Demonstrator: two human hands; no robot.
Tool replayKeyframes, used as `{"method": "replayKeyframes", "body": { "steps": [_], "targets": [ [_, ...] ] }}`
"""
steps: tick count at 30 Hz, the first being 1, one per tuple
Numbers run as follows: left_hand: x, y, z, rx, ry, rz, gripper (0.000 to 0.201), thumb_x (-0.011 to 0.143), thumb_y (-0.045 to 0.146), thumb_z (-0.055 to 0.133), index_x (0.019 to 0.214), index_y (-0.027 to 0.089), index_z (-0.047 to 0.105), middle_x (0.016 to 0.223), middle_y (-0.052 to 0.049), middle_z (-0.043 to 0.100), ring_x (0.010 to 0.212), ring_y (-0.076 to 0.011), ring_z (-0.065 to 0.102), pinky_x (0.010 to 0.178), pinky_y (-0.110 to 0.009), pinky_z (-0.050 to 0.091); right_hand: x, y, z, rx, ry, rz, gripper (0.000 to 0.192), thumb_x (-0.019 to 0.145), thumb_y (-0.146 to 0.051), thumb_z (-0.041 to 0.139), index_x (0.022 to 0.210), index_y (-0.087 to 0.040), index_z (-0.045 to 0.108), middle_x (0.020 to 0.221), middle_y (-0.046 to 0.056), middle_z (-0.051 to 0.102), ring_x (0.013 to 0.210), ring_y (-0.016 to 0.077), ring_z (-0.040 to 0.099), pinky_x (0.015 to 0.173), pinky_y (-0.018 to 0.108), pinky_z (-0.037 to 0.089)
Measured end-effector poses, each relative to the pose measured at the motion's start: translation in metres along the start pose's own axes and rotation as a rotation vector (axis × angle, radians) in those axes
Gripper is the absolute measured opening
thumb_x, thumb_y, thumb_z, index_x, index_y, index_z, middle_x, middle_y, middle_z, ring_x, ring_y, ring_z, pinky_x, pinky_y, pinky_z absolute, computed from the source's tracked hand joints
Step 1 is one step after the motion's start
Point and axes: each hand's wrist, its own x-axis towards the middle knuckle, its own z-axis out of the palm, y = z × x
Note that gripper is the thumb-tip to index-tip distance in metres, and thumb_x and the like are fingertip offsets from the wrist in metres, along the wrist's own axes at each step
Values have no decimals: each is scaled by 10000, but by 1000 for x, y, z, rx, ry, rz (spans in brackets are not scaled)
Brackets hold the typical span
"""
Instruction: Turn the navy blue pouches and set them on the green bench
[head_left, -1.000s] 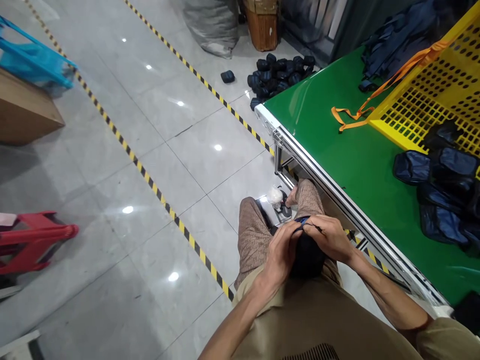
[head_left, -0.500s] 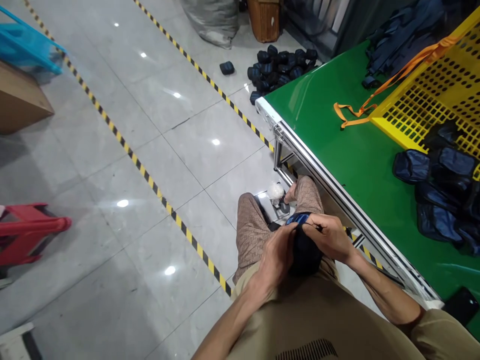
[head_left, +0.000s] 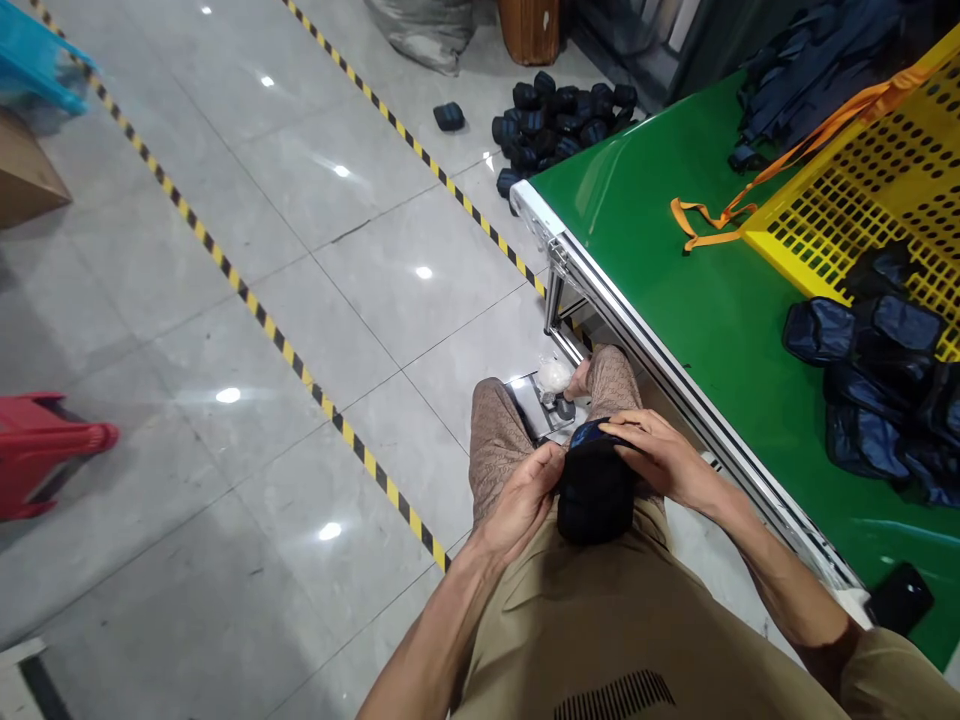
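Observation:
A small black and dark blue fabric pouch [head_left: 596, 497] is held just above my lap, its black side facing up and a blue part showing at its far end. My left hand [head_left: 523, 497] grips the pouch's left edge, thumb along the side and the other fingers mostly hidden. From the other side my right hand [head_left: 664, 455] holds it, fingers laid across the far right edge. Similar dark blue pouches [head_left: 870, 430] lie heaped on the green tabletop [head_left: 637, 210] to the right.
A yellow perforated basket [head_left: 795, 225] with an orange strap [head_left: 712, 238] is on the table, as is a black phone [head_left: 900, 598]. More pouches [head_left: 551, 120] are piled on the floor past the table corner. A red stool [head_left: 52, 450] stands at left.
Both hands were pinched close together at the pouch's far end. They have since moved apart to its two sides, uncovering more of the black surface.

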Motion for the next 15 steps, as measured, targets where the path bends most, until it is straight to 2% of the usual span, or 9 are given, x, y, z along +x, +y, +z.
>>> {"method": "replayKeyframes", "body": {
  "steps": [2, 4, 7, 9, 11, 13, 15],
  "targets": [
    [1, -1, -1, -2, 17, 9, 485, 819, 596, 993, 811, 197, 718, 805, -21, 602, 779, -180, 482, 732, -314, 450, -7, -2, 3, -51, 96, 4, 381, 1190, -326, 556, 1515, -310, 754, 1400, 140, 764, 1281, 311, 728, 1104, 506, 612],
    [3, 0, -1, -13, 32, 7, 480, 814, 585, 997, 812, 194, 717, 815, -23, 615, 789, -182, 496, 749, -314, 465, -12, -8, 1, 20, 133, 55, 329, 1189, -333, 573, 1420, -298, 805, 1290, 119, 810, 1162, 292, 771, 1028, 457, 633],
    [4, 1, -3, -31, 44, 3, 484, 811, 563, 1009, 791, 184, 708, 816, -27, 626, 792, -176, 515, 775, -307, 478, -19, -20, -9, 259, -6, 228, 248, 1128, -437, 707, 1159, -262, 880, 1061, 74, 838, 924, 250, 781, 826, 361, 626],
    [4, 1, -6, -27, 43, 9, 498, 804, 567, 1016, 792, 178, 706, 808, -21, 615, 782, -168, 510, 769, -296, 471, -23, -25, -16, 441, -130, 363, 295, 1029, -521, 818, 986, -236, 880, 911, 52, 805, 769, 218, 725, 698, 328, 580],
    [5, -1, -11, 24, 49, 31, 510, 826, 601, 992, 813, 178, 709, 794, -8, 586, 760, -157, 481, 732, -279, 442, -24, -25, -19, 562, -171, 472, 351, 928, -562, 897, 879, -218, 851, 814, 36, 755, 684, 191, 655, 626, 313, 528],
    [5, -4, -16, 114, 49, 62, 520, 869, 645, 943, 828, 182, 711, 787, 0, 559, 748, -153, 453, 705, -270, 416, -20, -19, -18, 564, -60, 548, 382, 892, -577, 916, 844, -211, 818, 778, 26, 715, 674, 180, 612, 617, 307, 494],
    [5, -7, -20, 186, 76, 111, 532, 874, 666, 927, 819, 182, 712, 798, -7, 568, 766, -161, 469, 714, -269, 424, -13, -10, -12, 500, 173, 587, 413, 895, -616, 897, 922, -213, 810, 806, 24, 706, 726, 191, 622, 664, 314, 505]
  ]
}}
